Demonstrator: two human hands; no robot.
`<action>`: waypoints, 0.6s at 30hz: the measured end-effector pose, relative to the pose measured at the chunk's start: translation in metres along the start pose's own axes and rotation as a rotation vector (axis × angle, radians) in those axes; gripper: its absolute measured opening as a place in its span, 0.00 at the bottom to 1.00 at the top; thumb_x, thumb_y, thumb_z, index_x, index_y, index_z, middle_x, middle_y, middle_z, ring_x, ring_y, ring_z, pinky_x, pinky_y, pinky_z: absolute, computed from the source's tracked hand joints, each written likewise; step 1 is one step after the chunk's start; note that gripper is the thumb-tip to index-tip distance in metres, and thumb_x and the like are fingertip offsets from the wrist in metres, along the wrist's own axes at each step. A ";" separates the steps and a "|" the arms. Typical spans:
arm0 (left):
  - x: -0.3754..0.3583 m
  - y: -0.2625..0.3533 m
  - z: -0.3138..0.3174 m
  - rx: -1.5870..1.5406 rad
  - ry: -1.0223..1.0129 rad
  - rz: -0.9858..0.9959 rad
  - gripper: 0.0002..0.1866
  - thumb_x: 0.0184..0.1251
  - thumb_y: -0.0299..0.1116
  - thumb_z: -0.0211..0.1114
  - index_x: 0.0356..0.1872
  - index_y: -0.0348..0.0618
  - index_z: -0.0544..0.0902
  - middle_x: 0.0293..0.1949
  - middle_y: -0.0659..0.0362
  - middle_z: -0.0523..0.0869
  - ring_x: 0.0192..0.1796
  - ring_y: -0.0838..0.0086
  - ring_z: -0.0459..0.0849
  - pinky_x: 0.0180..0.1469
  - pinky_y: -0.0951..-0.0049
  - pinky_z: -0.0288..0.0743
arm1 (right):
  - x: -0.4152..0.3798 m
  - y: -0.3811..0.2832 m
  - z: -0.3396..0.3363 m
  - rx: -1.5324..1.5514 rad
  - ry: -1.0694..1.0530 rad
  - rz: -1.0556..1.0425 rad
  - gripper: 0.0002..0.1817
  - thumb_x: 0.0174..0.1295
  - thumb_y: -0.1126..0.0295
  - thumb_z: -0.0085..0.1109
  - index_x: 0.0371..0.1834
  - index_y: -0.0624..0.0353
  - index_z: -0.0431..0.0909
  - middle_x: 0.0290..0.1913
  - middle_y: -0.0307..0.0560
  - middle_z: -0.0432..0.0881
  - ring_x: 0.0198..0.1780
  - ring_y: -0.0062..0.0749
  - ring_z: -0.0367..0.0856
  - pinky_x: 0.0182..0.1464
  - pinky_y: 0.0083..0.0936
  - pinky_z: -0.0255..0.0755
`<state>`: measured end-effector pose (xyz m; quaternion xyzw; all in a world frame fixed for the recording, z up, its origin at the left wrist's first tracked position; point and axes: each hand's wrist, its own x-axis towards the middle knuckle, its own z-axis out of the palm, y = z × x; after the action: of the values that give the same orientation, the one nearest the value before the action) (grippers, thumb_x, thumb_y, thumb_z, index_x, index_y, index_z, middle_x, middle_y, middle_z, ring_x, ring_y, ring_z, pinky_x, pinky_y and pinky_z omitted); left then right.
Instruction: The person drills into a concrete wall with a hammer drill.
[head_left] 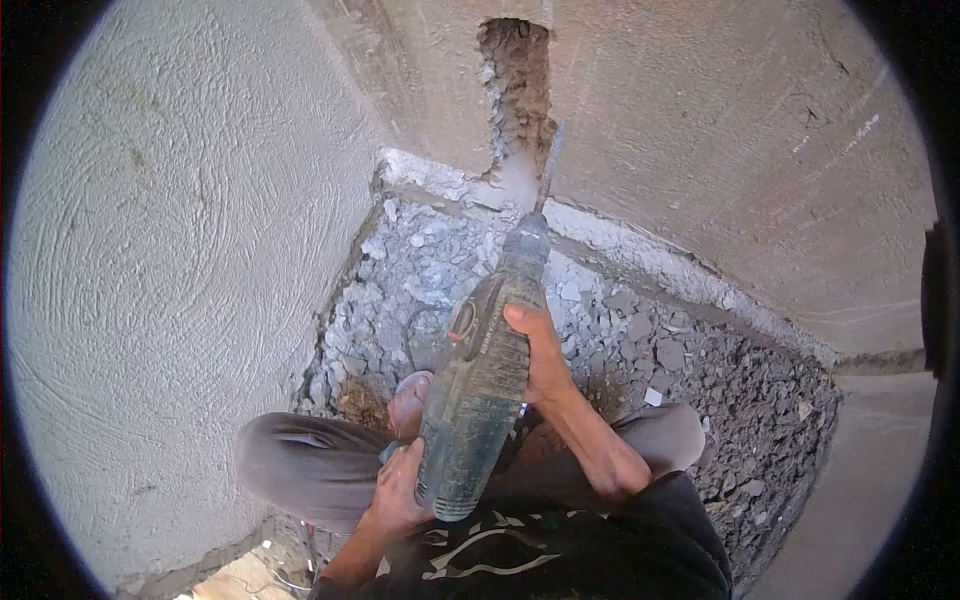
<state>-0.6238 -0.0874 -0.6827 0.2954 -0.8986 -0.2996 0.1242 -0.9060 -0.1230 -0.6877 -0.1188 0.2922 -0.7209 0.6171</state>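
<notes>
A dusty dark-green rotary hammer (480, 390) points away from me, over my crossed legs. My left hand (400, 490) is closed at its rear end, where the handle is mostly hidden. Further forward, my right hand (540, 350) wraps the right side of the housing, thumb on top. From the front collar a metal chisel bit (549, 172) reaches to the right edge of a rough channel (520, 90) cut into the plastered wall. Pale dust hangs at the channel's lower end, beside the bit.
Broken rubble (420, 250) covers the floor corner and continues right as darker loose stones (750, 440). A textured grey wall (190, 250) stands close on the left. Along the base of the facing wall (720, 150) runs a pale ledge (680, 275). My sandalled foot (408, 400) rests among the debris.
</notes>
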 end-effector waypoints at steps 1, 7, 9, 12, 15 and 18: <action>-0.003 -0.002 0.005 -0.039 0.023 -0.038 0.53 0.39 0.40 0.85 0.65 0.21 0.65 0.48 0.36 0.82 0.46 0.43 0.83 0.51 0.52 0.78 | 0.000 -0.001 0.001 0.005 0.001 -0.009 0.25 0.61 0.60 0.56 0.58 0.64 0.69 0.47 0.56 0.81 0.46 0.46 0.86 0.50 0.46 0.84; 0.003 -0.002 0.006 -0.128 0.010 -0.210 0.50 0.44 0.38 0.84 0.66 0.26 0.66 0.50 0.40 0.84 0.51 0.50 0.87 0.55 0.56 0.80 | 0.001 -0.007 0.012 0.043 0.058 -0.030 0.27 0.60 0.63 0.60 0.60 0.59 0.63 0.46 0.54 0.79 0.45 0.47 0.86 0.46 0.46 0.85; 0.008 -0.003 0.004 -0.088 0.057 -0.183 0.46 0.48 0.36 0.82 0.66 0.30 0.66 0.50 0.41 0.86 0.51 0.55 0.88 0.54 0.60 0.81 | 0.002 -0.009 0.014 0.069 0.102 -0.055 0.28 0.60 0.64 0.62 0.61 0.58 0.62 0.45 0.53 0.78 0.45 0.46 0.86 0.45 0.46 0.86; 0.012 -0.007 0.009 -0.045 0.176 -0.022 0.50 0.47 0.36 0.83 0.70 0.32 0.62 0.51 0.41 0.86 0.51 0.56 0.88 0.54 0.59 0.81 | 0.008 -0.009 0.008 0.049 0.092 -0.039 0.29 0.60 0.63 0.63 0.61 0.57 0.62 0.45 0.53 0.77 0.44 0.46 0.86 0.44 0.47 0.86; 0.016 -0.011 0.009 -0.058 0.154 -0.029 0.53 0.47 0.35 0.83 0.72 0.32 0.58 0.52 0.40 0.86 0.52 0.55 0.88 0.54 0.57 0.82 | 0.013 -0.013 0.009 0.044 0.113 -0.026 0.28 0.60 0.62 0.63 0.60 0.58 0.62 0.46 0.53 0.77 0.44 0.46 0.86 0.44 0.47 0.86; 0.024 -0.006 0.006 -0.102 0.138 -0.061 0.49 0.50 0.34 0.82 0.71 0.31 0.61 0.52 0.40 0.86 0.51 0.56 0.88 0.56 0.59 0.81 | 0.021 -0.014 -0.001 0.022 0.073 -0.008 0.28 0.60 0.62 0.62 0.60 0.59 0.62 0.45 0.53 0.77 0.44 0.47 0.86 0.46 0.47 0.86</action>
<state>-0.6428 -0.1026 -0.6901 0.3356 -0.8623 -0.3273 0.1914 -0.9231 -0.1422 -0.6848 -0.0869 0.3064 -0.7304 0.6042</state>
